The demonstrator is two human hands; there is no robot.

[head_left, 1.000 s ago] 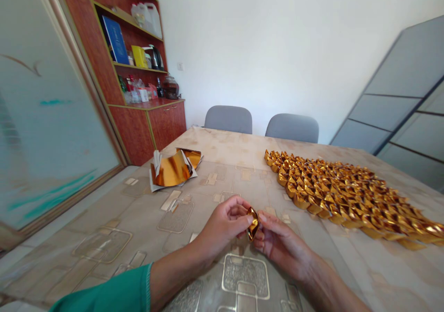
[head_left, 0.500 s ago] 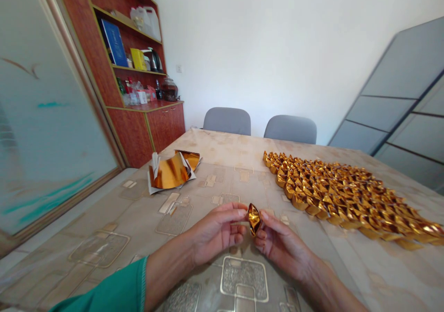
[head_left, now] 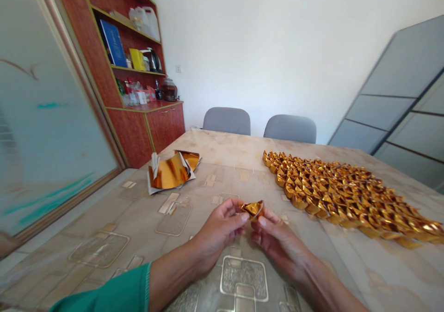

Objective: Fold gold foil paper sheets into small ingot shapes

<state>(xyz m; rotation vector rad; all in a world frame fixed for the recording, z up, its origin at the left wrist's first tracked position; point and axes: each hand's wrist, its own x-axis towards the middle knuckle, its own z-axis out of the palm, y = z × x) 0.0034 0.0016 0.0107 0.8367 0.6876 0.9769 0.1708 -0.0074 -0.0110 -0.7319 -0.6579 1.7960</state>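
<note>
A small folded gold foil paper ingot (head_left: 254,208) is held between both hands above the near middle of the table. My left hand (head_left: 222,231) pinches its left end between thumb and fingers. My right hand (head_left: 277,238) grips the right side, thumb toward me; some of its fingertips are hidden beneath. Rows of similar gold paper ingots (head_left: 333,187) stand close together on the right of the table. To the left lies a loose stack of gold foil paper sheets (head_left: 169,171), curled, with white edges showing.
A patterned cover lies over the table (head_left: 114,252). Two grey chairs (head_left: 226,120) stand at its far side. A red-brown cabinet (head_left: 145,127) with bottles and a kettle (head_left: 154,60) is at the back left, beside a frosted glass panel (head_left: 52,108).
The paper ingot has turned from standing upright on end to lying roughly sideways, and sits slightly higher. Both hands have shifted their grip around it.
</note>
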